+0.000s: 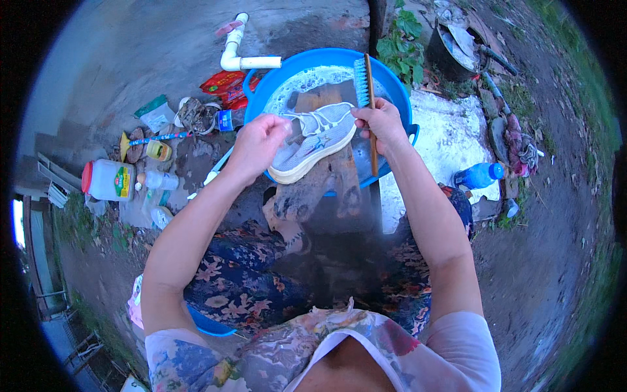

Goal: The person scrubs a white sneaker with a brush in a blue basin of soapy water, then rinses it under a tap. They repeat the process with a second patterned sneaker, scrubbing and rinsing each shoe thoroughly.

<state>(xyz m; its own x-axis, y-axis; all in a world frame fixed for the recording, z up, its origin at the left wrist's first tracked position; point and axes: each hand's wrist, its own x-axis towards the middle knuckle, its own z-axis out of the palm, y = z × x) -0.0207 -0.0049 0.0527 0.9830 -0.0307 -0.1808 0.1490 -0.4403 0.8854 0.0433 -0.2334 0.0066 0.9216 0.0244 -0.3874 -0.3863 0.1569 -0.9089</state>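
A light grey shoe point(316, 145) with white laces and a pale sole rests on a wet wooden board point(320, 186) laid across a blue basin point(264, 88). My left hand point(258, 145) is closed in a pinch by the shoe's toe end, where a white shoelace point(320, 120) runs up to the fingertips. My right hand point(381, 124) is closed round a scrubbing brush point(369, 91) with a wooden back and light blue bristles, held upright. Its thumb and finger also meet the shoe's heel end; whether they grip it is hard to tell.
Suds and water point(287, 81) fill the basin, under a white pipe spout point(255, 63). Bottles and a red-lidded jar point(108, 179) stand on the left. A blue bottle point(480, 175) lies on a pale slab point(444, 137) at right; a dark bucket point(454, 52) sits beyond.
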